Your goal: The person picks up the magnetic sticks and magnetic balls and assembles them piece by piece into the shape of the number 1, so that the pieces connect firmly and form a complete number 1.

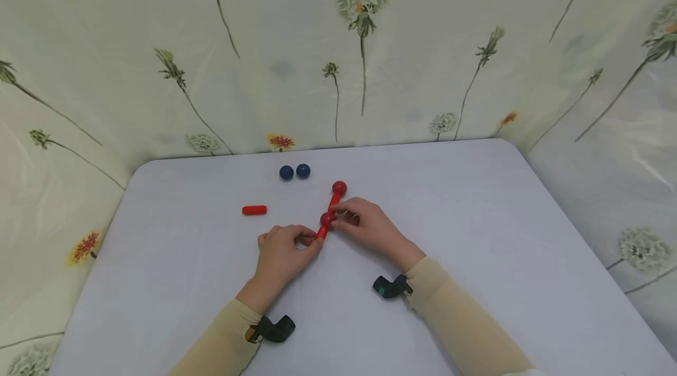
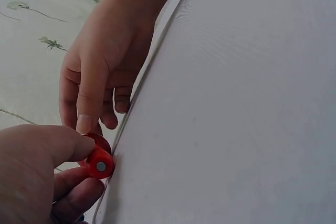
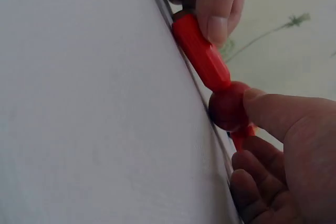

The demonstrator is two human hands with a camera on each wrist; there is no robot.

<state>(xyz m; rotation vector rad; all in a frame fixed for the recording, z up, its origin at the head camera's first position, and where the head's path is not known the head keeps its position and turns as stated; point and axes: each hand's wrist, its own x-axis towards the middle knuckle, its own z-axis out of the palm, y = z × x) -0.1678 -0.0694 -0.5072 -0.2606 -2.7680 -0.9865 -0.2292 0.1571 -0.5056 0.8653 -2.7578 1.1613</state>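
Left hand (image 1: 282, 254) is pinching a faceted red rod (image 3: 197, 51), right hand (image 1: 372, 226) gripping a glossy red ball (image 3: 227, 109), ideally keeping both aligned.

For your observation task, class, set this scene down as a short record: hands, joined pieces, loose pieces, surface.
Left hand: pinches near rod
Right hand: holds near ball
Joined, all red: near rod, near ball, far rod, far ball, in a line
Loose: red loose rod, left of the line; two blue balls, farther back
Surface: white table
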